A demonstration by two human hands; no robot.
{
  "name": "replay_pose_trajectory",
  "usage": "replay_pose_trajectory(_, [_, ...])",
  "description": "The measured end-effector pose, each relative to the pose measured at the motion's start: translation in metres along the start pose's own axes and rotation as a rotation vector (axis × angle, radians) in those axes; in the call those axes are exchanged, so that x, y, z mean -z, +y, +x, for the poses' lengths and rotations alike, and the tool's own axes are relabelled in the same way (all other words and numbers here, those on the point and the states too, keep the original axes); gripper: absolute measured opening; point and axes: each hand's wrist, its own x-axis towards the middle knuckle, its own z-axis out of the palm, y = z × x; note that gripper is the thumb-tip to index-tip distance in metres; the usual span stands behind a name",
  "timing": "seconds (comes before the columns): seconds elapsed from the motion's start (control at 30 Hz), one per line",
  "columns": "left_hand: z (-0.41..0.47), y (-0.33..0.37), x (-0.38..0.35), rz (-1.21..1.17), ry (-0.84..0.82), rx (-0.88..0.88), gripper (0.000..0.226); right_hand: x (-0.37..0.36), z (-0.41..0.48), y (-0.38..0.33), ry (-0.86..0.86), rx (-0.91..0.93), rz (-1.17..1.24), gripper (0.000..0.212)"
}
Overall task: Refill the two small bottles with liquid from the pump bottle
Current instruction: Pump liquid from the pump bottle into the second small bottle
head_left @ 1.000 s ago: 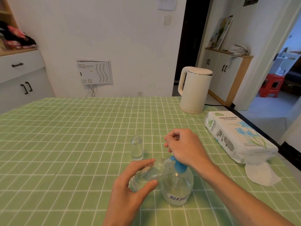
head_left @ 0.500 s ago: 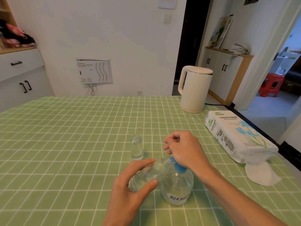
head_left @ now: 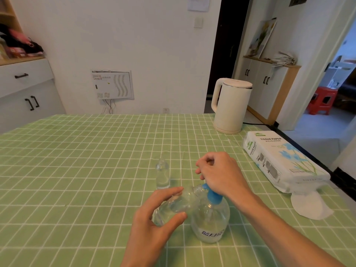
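**Pumping liquid into the first small bottle**

Almost no change over the last second. Only a slight dip and return of the right hand atop the pump bottle, read as one press of the pump. Same place throughout for the left hand, same tilt for the small bottle in it. Judged meaning for the task: filling of the first bottle under way, not finished. Liquid visible inside it, level hard to tell.

Now the right hand: closed, fingers curled down over the pump head. Head itself hidden beneath the palm, blue collar showing just below. Pump bottle upright on the tabletop, clear, partly full, label low on its side.

Next the left hand: closed around the small bottle, thumb on the near side, fingers over the far side. Held tilted, open mouth up against the blue collar, just under the right hand. Nozzle not visible; cannot tell whether inside the mouth.

Just beyond the left hand, the second bottle: upright on the tabletop, apart from both hands, untouched, seemingly with a little liquid low down. By the look of it, still to be filled.

Farther back on the right: white kettle, tissue pack, loose tissue beside the pack.
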Motion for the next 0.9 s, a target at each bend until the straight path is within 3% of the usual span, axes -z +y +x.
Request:
replay_pose_trajectory(0.67, [0.0007, 0.0026, 0.0000, 0.027, 0.000, -0.003, 0.064, 0.0012, -0.0012, -0.0025, 0.002, 0.024, -0.087, 0.028])
replay_pose_trajectory(0.9, [0.0009, 0.0034, 0.0005, 0.021, -0.012, 0.004, 0.063, -0.0025, 0.0008, 0.0026, 0.013, 0.008, 0.002, 0.027])
